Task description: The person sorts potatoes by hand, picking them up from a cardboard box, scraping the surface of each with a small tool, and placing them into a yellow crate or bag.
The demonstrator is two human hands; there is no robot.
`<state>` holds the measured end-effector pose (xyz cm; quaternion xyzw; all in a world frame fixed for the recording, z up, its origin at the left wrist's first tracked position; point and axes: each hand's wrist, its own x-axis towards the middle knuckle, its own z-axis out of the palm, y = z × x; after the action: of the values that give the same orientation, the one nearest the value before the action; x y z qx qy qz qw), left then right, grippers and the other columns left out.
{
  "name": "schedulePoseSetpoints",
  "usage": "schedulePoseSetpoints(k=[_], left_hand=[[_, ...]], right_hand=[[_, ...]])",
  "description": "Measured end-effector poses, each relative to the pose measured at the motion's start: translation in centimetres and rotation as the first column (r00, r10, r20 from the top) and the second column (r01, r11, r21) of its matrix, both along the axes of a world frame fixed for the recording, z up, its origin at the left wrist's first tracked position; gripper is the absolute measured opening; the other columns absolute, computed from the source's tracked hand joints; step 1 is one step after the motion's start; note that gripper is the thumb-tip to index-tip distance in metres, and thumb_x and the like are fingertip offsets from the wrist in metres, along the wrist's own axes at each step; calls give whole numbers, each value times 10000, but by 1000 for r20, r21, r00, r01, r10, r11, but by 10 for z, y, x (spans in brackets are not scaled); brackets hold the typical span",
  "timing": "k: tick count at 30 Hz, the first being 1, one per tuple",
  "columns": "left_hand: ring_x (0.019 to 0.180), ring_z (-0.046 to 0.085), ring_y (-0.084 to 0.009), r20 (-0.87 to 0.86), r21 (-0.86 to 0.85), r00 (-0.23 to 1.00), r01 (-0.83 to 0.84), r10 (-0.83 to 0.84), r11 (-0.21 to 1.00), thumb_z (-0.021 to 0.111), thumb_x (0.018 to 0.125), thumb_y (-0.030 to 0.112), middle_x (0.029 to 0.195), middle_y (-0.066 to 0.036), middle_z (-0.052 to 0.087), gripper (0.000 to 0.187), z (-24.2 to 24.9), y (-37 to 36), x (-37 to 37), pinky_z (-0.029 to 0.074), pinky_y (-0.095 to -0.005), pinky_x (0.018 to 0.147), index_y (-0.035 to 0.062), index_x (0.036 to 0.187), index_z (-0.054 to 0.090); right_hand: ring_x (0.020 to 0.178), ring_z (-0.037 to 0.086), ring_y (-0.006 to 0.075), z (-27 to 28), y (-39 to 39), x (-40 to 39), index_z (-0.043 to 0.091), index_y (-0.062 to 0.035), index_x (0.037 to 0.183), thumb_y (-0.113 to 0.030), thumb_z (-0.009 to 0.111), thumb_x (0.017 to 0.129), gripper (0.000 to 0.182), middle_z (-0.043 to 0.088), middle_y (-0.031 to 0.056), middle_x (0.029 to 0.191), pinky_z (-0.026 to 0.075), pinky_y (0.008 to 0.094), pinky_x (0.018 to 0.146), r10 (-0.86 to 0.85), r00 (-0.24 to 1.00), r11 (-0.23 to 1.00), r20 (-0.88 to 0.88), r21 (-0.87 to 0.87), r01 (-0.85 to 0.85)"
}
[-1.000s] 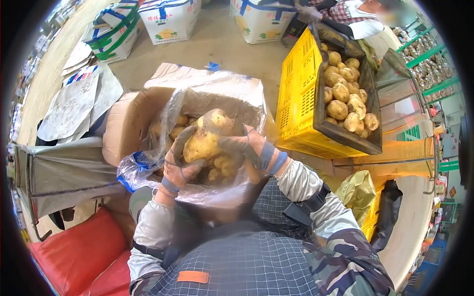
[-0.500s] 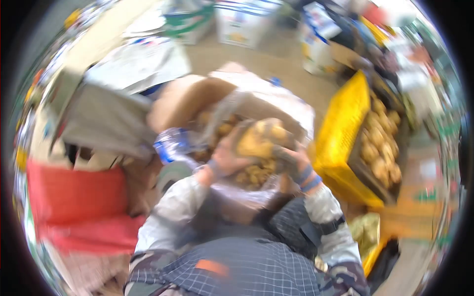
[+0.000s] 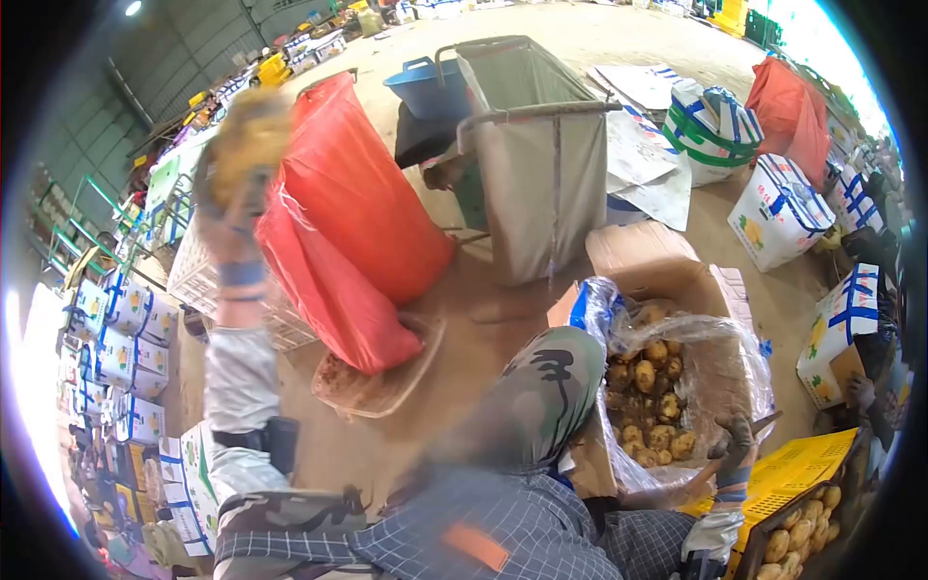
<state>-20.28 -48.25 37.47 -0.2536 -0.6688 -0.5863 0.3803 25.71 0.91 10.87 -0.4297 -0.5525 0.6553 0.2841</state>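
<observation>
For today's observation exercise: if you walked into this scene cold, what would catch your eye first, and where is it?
The big red sack in the upper middle stands out, leaning over a shallow basket. Left of it, the left hand is raised high gripping a blurred potato. At lower right, a plastic-lined cardboard box holds potatoes, with the right hand at its edge.

Raised left hand [image 3: 232, 208] has open air above; red sacks [image 3: 348, 213] crowd just beside it. Grey cart [image 3: 541, 164] and potato box [image 3: 667, 377] block right; bare floor [image 3: 483, 319] between.
</observation>
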Motion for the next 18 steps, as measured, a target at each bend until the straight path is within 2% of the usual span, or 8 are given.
schedulePoseSetpoints(k=[2, 3, 4, 5, 10, 14, 15, 18], left_hand=[[778, 650, -120, 165, -119, 921, -337, 354, 934, 829, 788, 281, 1164, -57, 654, 709, 27, -84, -35, 498, -229, 518, 109, 1398, 510], [965, 642, -184, 325, -221, 853, -352, 409, 909, 869, 756, 281, 1238, -87, 632, 801, 33, -133, -60, 532, -300, 677, 72, 1417, 468], [926, 665, -207, 280, -455, 757, -437, 591, 776, 859, 759, 330, 1227, -101, 647, 758, 30, -171, -89, 543, -327, 681, 105, 1397, 517], [862, 687, -236, 92, -789, 574, -457, 814, 411, 850, 750, 386, 1191, -132, 664, 709, 39, -173, -87, 557, -320, 674, 137, 1355, 577], [752, 695, -223, 704, -384, 612, -98, 360, 918, 698, 862, 216, 984, -118, 706, 405, -42, -244, -203, 581, -334, 593, 37, 1219, 630], [789, 687, -221, 500, -660, 777, 55, 383, 749, 677, 878, 197, 1009, -120, 698, 392, -94, -148, -209, 573, -333, 632, 25, 1225, 621], [799, 684, -221, 469, -685, 815, 92, 341, 723, 672, 882, 193, 1016, -121, 696, 388, -107, -108, -217, 571, -332, 641, 22, 1227, 619], [827, 678, -219, 402, -730, 884, 152, 239, 666, 656, 894, 179, 1035, -122, 690, 379, -139, 16, -209, 564, -331, 670, 13, 1232, 612]], right_hand=[[424, 471, 96, 0, 1, -1, 544, -11, 1258, -293, 595, 946, 423, 684, 103, 879, 428, 249, 379, -8, 1000, 1000, 10, 17, 8], [425, 475, 99, -1, 1, -2, 549, -11, 1251, -295, 592, 947, 418, 682, 105, 872, 430, 250, 381, -12, 1000, 1000, 12, 24, 11], [427, 479, 102, -2, 3, -1, 555, -12, 1244, -297, 590, 947, 413, 680, 107, 866, 432, 251, 382, -18, 1000, 999, 16, 33, 18], [441, 478, 100, -8, 10, 1, 562, -6, 1253, -313, 574, 954, 429, 684, 99, 884, 432, 249, 398, 14, 999, 998, 45, 53, -17], [517, 511, 84, -23, 3, 14, 645, -31, 1196, -286, 535, 964, 362, 659, 29, 854, 433, 240, 441, -98, 994, 995, -53, -8, 98], [769, 611, 104, -8, -9, 24, 655, -57, 1167, -167, 584, 921, 278, 672, 34, 953, 495, 240, 595, -165, 977, 985, -134, -70, 157], [821, 624, 121, -35, -3, 41, 644, -41, 1194, -118, 575, 905, 307, 684, 63, 1007, 498, 244, 621, -61, 997, 897, 48, 440, 34], [773, 609, 114, -20, 9, 100, 653, -29, 1210, -111, 606, 927, 299, 706, 67, 1022, 473, 272, 592, -294, 946, 833, 133, 522, 185]])
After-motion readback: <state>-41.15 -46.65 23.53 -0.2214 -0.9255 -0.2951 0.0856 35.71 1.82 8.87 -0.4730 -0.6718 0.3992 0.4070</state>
